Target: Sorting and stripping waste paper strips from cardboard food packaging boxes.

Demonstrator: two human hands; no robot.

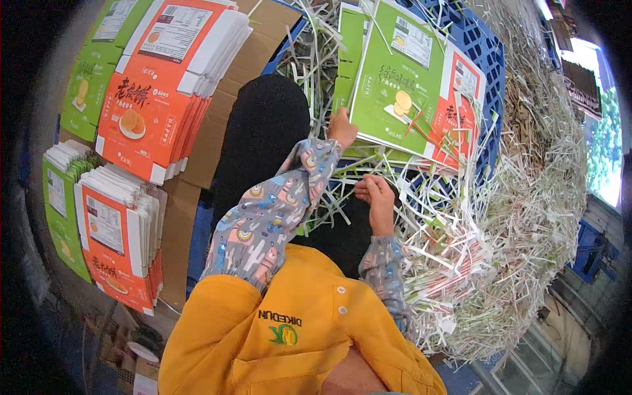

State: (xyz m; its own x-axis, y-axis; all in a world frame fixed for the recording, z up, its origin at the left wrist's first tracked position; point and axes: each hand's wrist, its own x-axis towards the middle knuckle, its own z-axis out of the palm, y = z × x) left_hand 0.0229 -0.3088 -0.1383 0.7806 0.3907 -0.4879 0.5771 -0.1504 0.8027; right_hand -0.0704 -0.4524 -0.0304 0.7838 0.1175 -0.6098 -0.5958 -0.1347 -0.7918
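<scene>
My left hand (342, 129) is closed at the lower left corner of a green printed cardboard sheet (378, 79), its fingers curled at the edge. That sheet lies tilted on top of other flat sheets, with an orange printed sheet (469, 89) showing to its right. Below the stack, my right hand (375, 196) has its fingers pressed together among thin paper strips (342, 181). Whatever is between those fingertips is too small to make out. Loose white, green and orange strips hang over the stack's lower right corner.
Blue plastic lattice (492, 122) shows behind the sheets. A large heap of shredded strips (526, 224) fills the right side. At left, stacks of orange cartons (148, 122) and green cartons (79, 99), folded flat, lie on brown cardboard (214, 85). My black-clad knee (263, 125) sits between.
</scene>
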